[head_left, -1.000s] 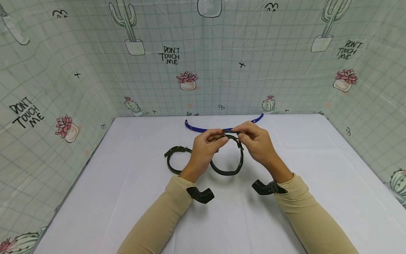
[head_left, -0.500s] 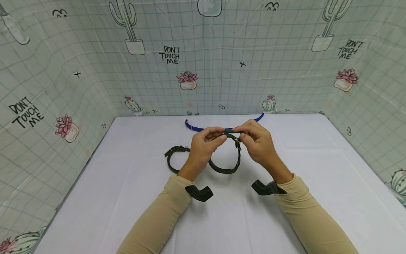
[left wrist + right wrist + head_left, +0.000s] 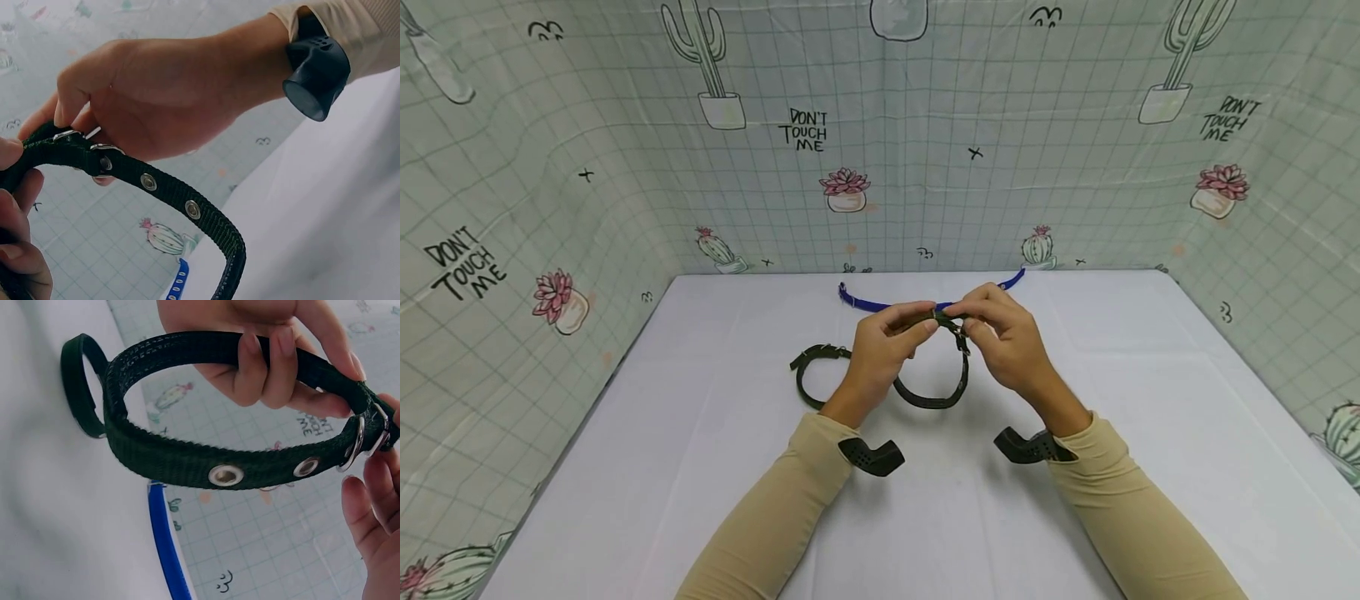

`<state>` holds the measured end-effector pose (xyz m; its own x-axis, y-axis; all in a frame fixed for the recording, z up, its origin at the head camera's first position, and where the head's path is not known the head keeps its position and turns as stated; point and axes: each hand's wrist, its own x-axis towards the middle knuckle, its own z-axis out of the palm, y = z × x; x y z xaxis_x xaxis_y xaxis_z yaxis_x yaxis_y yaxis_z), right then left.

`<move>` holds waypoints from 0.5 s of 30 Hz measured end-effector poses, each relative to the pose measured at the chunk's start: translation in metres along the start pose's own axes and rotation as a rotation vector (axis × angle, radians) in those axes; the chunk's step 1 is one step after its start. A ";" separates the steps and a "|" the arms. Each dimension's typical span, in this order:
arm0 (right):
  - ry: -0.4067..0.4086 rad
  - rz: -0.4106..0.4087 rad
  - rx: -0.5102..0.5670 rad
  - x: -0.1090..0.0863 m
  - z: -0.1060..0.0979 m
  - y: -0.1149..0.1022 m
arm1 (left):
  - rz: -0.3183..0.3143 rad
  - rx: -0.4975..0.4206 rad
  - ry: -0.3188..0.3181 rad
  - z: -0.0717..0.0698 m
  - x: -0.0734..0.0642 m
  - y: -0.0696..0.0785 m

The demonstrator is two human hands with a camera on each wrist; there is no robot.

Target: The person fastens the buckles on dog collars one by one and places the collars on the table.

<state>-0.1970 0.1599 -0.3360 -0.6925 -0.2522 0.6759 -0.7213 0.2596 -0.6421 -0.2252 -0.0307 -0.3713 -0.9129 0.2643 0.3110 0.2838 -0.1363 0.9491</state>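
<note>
Both hands hold a dark green webbing collar (image 3: 931, 402), fastened in a loop that hangs above the table. It has metal eyelets (image 3: 225, 475), a buckle and a D-ring. With thumb and fingertips my left hand (image 3: 880, 348) pinches the top of the strap; in the right wrist view, fingers of the left hand (image 3: 262, 362) also curl round the band. My right hand (image 3: 1009, 342) pinches the collar beside its metal buckle (image 3: 378, 430). Seen from the left wrist, the right hand (image 3: 150, 97) is behind the buckle, which partly covers its fingertips.
A second dark green collar (image 3: 801, 387), looped, lies on the white table (image 3: 700, 483) left of the hands. Beyond them a blue collar (image 3: 863, 305) lies stretched out near the back edge, partly hidden by the fingers. Patterned cloth walls (image 3: 925, 200) stand around the back and sides.
The hanging loop has shifted slightly left. The raised strap end between the fingertips now lies lower, against the band. Both hands keep their hold, with only small finger movements.
</note>
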 end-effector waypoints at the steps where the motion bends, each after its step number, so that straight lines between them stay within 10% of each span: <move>1: -0.006 -0.005 0.000 0.000 0.000 0.001 | 0.000 0.001 0.000 0.000 0.000 0.000; 15: -0.017 0.066 0.100 -0.001 0.003 0.002 | 0.037 0.044 0.017 0.001 -0.001 0.004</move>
<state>-0.1979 0.1582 -0.3395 -0.7379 -0.2532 0.6256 -0.6715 0.1823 -0.7182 -0.2223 -0.0303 -0.3678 -0.9063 0.2437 0.3453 0.3298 -0.1031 0.9384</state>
